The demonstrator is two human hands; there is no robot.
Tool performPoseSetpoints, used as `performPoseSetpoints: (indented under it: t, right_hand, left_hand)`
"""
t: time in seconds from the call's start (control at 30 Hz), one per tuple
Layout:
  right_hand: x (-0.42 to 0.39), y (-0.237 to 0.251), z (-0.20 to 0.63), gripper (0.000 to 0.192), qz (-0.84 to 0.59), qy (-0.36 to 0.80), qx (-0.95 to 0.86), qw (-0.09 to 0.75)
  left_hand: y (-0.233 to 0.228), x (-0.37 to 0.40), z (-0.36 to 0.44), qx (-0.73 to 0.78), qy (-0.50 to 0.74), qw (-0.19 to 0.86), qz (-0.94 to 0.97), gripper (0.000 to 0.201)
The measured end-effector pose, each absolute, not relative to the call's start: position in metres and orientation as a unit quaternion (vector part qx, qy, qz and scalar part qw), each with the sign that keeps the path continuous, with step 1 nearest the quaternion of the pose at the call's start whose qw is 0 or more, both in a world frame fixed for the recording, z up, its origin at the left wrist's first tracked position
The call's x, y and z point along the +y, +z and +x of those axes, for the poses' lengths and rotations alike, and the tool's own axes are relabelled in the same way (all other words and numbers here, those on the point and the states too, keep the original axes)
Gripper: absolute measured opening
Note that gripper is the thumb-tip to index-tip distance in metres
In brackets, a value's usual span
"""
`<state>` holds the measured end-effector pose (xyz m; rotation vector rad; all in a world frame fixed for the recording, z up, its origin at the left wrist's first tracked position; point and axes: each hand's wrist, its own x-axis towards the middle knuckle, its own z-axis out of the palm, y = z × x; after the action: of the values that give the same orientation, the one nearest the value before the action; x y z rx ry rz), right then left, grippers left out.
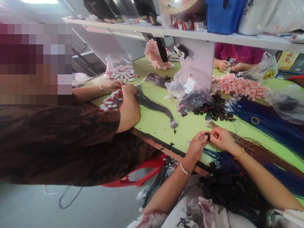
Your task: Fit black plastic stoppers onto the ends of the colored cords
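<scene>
1. The desk [161, 125] is a long green surface with a dark front edge, running from the left toward the far right, under a white shelf [213, 36] that carries a blue box [223, 15] and other containers.
2. A co-worker in a brown sleeve [59, 139] leans over the desk at the left, both of that person's hands set on a heap of red and white pieces [111, 99]. Another person in a magenta top [239, 52] works at the far side, behind the shelf post.
3. A broad bundle of blue cords [268, 122] lies across the right of the desk, with a bundle of brown cords [261, 153] just in front of it, passing under the person's right forearm.
4. A bundle of dark grey cords [154, 106] lies near the co-worker's elbow, its tips gathered toward the desk's front edge.
5. A heap of pink and white pieces [239, 85] sits further back, near a clear plastic bag [190, 95].
6. A scatter of small black clips [216, 110] lies between that bag and the blue cords.
7. The left hand [198, 145] is curled nearly closed, thumb and fingertips pinching a small black clip [207, 136] held just above the desk's front edge.
8. The right hand [220, 137] is likewise closed to a pinch, its fingertips meeting the same clip from the other side, with a thin cord [235, 133] trailing from it.
</scene>
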<state>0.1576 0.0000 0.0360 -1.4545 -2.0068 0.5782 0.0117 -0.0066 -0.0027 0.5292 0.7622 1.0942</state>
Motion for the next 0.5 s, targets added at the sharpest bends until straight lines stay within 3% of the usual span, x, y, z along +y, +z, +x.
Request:
performPoseSetpoints:
  t: [0.5]
  right_hand:
    - [0.0008,0.0377,0.1630,0.013,-0.526,0.251,-0.764,0.275]
  left_hand:
    - [0.0045,-0.0095,0.0128,0.408,0.499,0.703,0.300,0.025]
